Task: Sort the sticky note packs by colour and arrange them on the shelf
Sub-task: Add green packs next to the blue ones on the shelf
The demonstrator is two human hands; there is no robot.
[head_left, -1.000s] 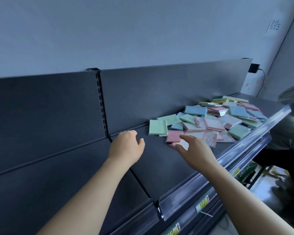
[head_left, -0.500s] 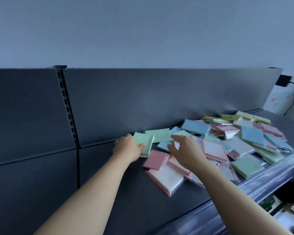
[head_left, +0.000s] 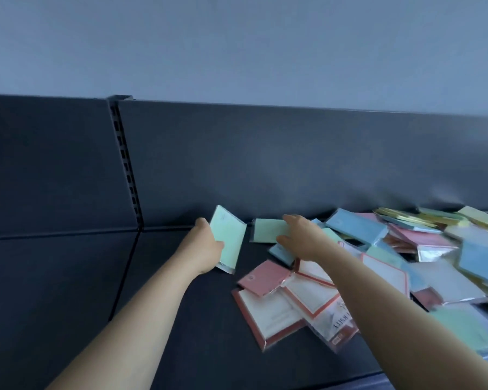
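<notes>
We see the left hand point(head_left: 206, 247) with its fingers curled round one green pack point(head_left: 229, 235). It holds the pack tilted on its edge above the shelf point(head_left: 181, 319), near the back panel point(head_left: 265, 164). The right hand point(head_left: 304, 240) has its fingers stretched and spread over a second green pack point(head_left: 265, 230), which lies flat just beside the back panel. We cannot tell if the fingers touch it. The pile point(head_left: 423, 240) of pink, blue, green and yellow packs lies further right on the same shelf.
</notes>
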